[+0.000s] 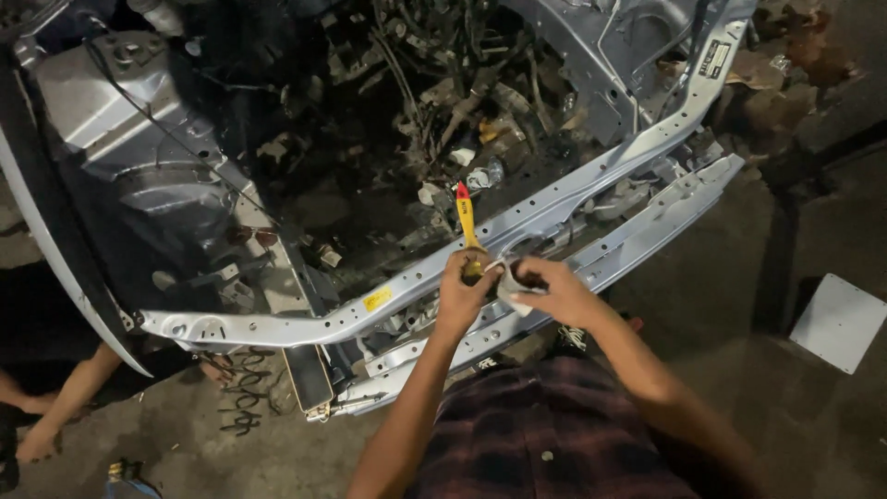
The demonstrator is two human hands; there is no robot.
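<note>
The left hand (pixel 465 288) grips the lower end of a screwdriver (pixel 467 222), its fingers wrapped tightly around the shank just below the handle. The handle is smooth yellow plastic, slender and tapered, capped with a red tip that points away from the person. The tool stands nearly upright, directly above the upper crossmember (pixel 434 273), a long pressed-steel rail painted pale silver and perforated with round and slotted holes.

The right hand (pixel 554 288) sits just beside the left hand, over the same rail. Its fingers curl closed, pinching a small white rag (pixel 510 291) of soft, crumpled cloth between thumb and fingertips. The rag touches the base of the screwdriver.

A yellow rectangular label (pixel 377 298) lies flat on the crossmember, left of both hands. A second, lower rail (pixel 637 236) of the same stamped metal runs parallel on the near side of the crossmember. Beyond the crossmember, the engine bay (pixel 416 111) is dark, holding loose cables, hoses and grimy fittings. A silver sheet-metal strut tower (pixel 129 120) with folded, ribbed panels rises at the far left end.

Below the crossmember, the person's dark plaid shirt (pixel 545 434) shows a woven check texture. Another person's bare arm (pixel 65 397) rests on the rough concrete floor (pixel 277 453), well left of the hands.
</note>
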